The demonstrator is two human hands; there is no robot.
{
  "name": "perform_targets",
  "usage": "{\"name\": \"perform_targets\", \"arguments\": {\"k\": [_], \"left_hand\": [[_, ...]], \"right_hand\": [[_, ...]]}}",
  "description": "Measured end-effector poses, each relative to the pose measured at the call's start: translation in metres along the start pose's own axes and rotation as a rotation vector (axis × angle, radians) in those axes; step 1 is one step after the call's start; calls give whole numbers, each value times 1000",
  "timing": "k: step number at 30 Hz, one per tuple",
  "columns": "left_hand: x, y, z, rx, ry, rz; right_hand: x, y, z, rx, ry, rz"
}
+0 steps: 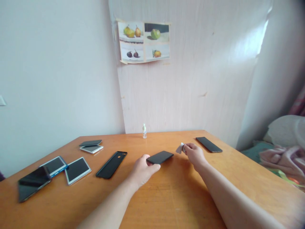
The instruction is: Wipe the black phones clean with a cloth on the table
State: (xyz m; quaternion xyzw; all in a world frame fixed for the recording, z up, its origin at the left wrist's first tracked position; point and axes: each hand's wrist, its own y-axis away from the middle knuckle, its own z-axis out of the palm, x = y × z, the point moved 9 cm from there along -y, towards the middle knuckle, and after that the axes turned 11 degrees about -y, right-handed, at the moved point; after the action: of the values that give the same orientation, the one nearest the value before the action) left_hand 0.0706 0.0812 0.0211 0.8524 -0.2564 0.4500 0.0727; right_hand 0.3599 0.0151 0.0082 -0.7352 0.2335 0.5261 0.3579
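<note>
My left hand (143, 171) grips a black smartphone (161, 157) by its near left end, with the thumb along the near edge. The phone's dark screen faces up, and it sits just over the wooden table. To the right of it, my right hand (193, 154) pinches a small white cloth or tissue (180, 148) between thumb and fingers, apart from the phone. A black phone case (111, 165) with a camera cutout lies to the left of my left hand.
Several phones lie at the table's left, including a white-framed one (77, 170) and a large black one (34, 183). A small clear spray bottle (144, 131) stands at the back of the table (166, 203). Another black phone (208, 144) lies at right; bedding (286, 159) is beyond.
</note>
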Motion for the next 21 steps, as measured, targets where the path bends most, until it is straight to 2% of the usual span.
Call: {"name": "perform_targets", "arguments": {"k": [3,7,14,21], "left_hand": [[4,-2,4,38,-235,92],[1,-6,7,64,-455,66],[-3,-19,11,52,-626,-30],[6,-29,27,74,-752,-121]], "right_hand": [[-1,-1,0,23,-49,19],[-2,1,4,14,-97,43],[-6,7,21,-65,-121,38],[-12,9,23,-107,-54,-10]]}}
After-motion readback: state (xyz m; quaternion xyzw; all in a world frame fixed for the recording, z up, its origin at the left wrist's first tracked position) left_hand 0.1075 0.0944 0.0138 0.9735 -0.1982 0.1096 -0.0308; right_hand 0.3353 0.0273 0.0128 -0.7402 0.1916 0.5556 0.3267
